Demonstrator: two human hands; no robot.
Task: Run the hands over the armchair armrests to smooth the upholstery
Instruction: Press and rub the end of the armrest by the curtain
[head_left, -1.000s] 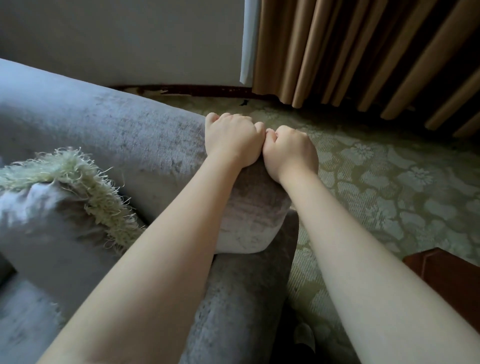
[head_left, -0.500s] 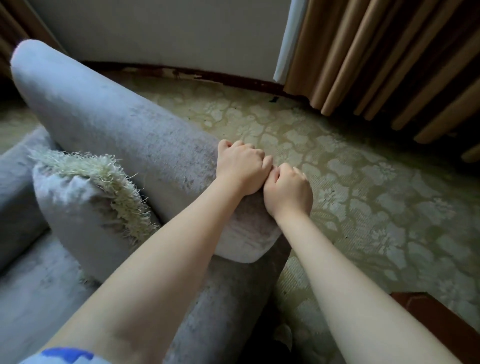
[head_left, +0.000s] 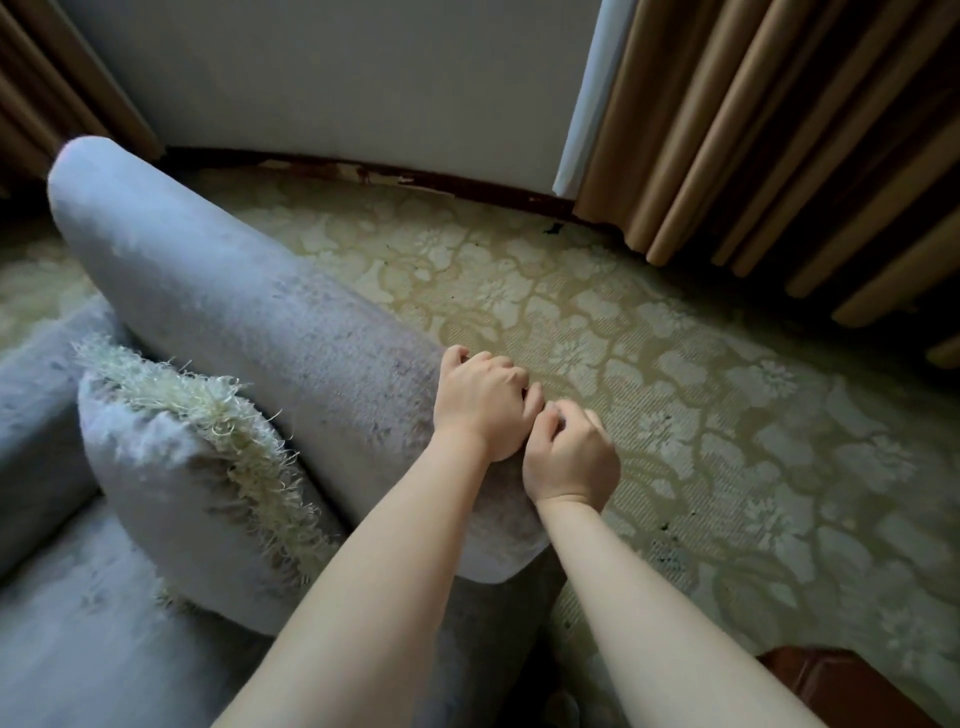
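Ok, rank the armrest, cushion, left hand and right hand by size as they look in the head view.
1. armrest
2. cushion
3. left hand and right hand: they look alike, so unranked.

Pale wall (head_left: 337, 78), dark baseboard (head_left: 467, 183), floral carpet (head_left: 675, 395), tan curtains (head_left: 753, 130) right.

left grip (head_left: 483, 405) fingers curled, right grip (head_left: 569, 460) curled just beside it, forearms outstretched
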